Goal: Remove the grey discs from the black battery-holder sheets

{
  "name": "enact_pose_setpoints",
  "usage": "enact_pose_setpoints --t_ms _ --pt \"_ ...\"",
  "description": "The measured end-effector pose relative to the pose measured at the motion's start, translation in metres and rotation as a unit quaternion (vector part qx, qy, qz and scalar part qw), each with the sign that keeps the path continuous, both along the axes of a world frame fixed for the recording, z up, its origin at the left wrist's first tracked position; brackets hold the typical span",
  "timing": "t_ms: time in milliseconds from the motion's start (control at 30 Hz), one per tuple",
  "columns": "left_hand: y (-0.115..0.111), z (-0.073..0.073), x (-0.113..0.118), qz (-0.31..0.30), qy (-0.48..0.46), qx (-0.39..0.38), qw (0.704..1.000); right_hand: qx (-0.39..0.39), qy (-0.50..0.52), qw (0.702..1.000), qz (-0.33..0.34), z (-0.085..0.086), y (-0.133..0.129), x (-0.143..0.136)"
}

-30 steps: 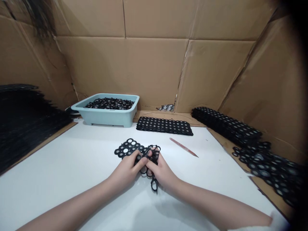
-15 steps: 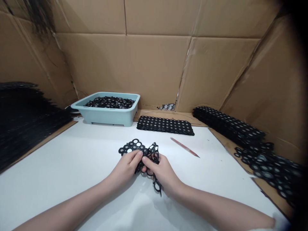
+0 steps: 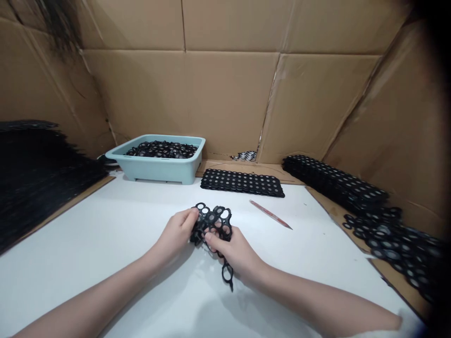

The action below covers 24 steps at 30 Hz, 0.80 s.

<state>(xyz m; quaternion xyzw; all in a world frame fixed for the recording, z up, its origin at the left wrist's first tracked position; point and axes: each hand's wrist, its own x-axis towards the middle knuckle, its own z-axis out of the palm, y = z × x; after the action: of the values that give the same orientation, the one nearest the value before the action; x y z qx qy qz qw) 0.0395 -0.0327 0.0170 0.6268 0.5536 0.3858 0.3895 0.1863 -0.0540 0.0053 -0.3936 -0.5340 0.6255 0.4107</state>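
A crumpled black sheet of joined rings (image 3: 212,217) is held between my hands above the white tabletop. Closed on its left side is my left hand (image 3: 182,226), its thumb on top near the upper rings. My right hand (image 3: 230,244) grips the lower right part, thumb pressed over the rings and the other fingers partly hidden behind. A loose end with one large ring (image 3: 227,272) dangles below the right hand. Some rings have pale, filled-looking centres; others look open.
A light blue tub (image 3: 160,171) full of black ring pieces stands at the back left. Behind my hands lies a flat black ring sheet (image 3: 243,183). A red craft knife or pen-like tool (image 3: 270,214) rests to the right. Black stacks (image 3: 334,183) line the right; a dark pile (image 3: 42,178) stands left.
My left hand has shifted slightly left and up along the ring sheet. The sheet's left part has folded inward, and the loose end under my right hand hangs a little lower.
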Motion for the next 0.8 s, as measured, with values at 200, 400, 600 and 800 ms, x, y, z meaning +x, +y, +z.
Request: enact_pose_setpoints --t_ms 200,400,600,800 --pt "0.022 0.015 -0.023 0.14 -0.183 -0.019 0.973 -0.007 -0.046 0.998 0.049 -0.008 -0.01 -0.001" --pt "-0.001 0.013 -0.003 0.046 0.094 0.129 0.986 -0.018 -0.007 0.99 0.137 -0.008 -0.018 -0.008" --pt "-0.01 0.007 0.003 0.029 0.175 0.138 0.974 0.05 -0.01 0.993 0.109 -0.005 -0.015 -0.004" --pt "-0.016 0.007 0.006 -0.012 0.199 0.121 0.972 -0.02 0.086 0.969 0.229 -0.014 0.0 0.005"
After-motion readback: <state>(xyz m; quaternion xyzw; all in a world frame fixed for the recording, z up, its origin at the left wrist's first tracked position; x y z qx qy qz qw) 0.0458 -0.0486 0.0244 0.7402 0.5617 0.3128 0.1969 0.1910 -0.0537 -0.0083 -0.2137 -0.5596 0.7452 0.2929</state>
